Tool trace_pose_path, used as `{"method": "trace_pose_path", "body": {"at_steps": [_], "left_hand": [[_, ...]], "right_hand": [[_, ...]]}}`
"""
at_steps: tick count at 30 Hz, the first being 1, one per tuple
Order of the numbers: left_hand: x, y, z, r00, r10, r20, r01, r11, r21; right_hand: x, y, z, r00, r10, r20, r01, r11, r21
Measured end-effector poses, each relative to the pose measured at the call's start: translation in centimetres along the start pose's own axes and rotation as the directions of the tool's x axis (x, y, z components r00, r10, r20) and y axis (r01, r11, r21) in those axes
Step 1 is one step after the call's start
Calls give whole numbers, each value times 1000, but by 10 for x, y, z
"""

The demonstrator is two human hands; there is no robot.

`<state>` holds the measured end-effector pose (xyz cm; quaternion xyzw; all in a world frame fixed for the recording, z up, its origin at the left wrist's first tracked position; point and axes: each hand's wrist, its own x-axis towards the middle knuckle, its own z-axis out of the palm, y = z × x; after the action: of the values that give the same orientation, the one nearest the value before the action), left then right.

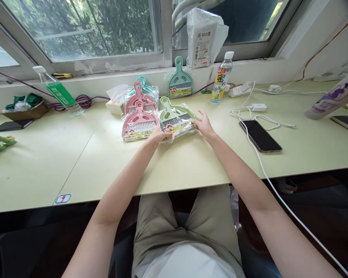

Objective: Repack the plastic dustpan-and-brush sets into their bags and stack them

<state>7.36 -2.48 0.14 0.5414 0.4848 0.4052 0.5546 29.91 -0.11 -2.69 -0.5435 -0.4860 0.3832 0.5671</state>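
A light green dustpan and brush set (pixel 175 119) in clear wrap is between my hands on the table. My left hand (pixel 159 135) grips its lower left corner, thumb across the front edge. On its right edge my right hand (pixel 203 124) is closed, with the index finger raised. Just left, two pink dustpan sets (pixel 139 122), also wrapped, lie one behind the other. Behind these are teal dustpan sets (pixel 143 85), partly hidden. Another teal dustpan set (pixel 180 81) leans upright against the wall below the window.
A tissue pack (pixel 115 105) sits behind the pink sets. Drink bottles (pixel 221 79) (pixel 60 92) stand at the back. A phone (pixel 260 135) and a white cable (pixel 256 148) lie at right, the cable hanging over the edge. A small box (pixel 29 112) is at far left.
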Motion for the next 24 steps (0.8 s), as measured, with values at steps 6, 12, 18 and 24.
{"method": "trace_pose_path", "body": {"at_steps": [6, 12, 18, 24], "left_hand": [[0, 2, -6, 996, 42, 82, -40, 999, -26], [0, 5, -6, 988, 112, 106, -109, 993, -33], [-5, 10, -4, 982, 151, 116, -149, 988, -26], [-4, 8, -7, 983, 138, 123, -138, 990, -10]], "right_hand": [[2, -5, -6, 963, 143, 229, -193, 959, 209], [-4, -14, 0, 985, 38, 166, -75, 972, 224], [-2, -13, 0, 991, -3, 137, -21, 985, 173], [3, -8, -1, 977, -215, 2, 213, 968, -132]]}}
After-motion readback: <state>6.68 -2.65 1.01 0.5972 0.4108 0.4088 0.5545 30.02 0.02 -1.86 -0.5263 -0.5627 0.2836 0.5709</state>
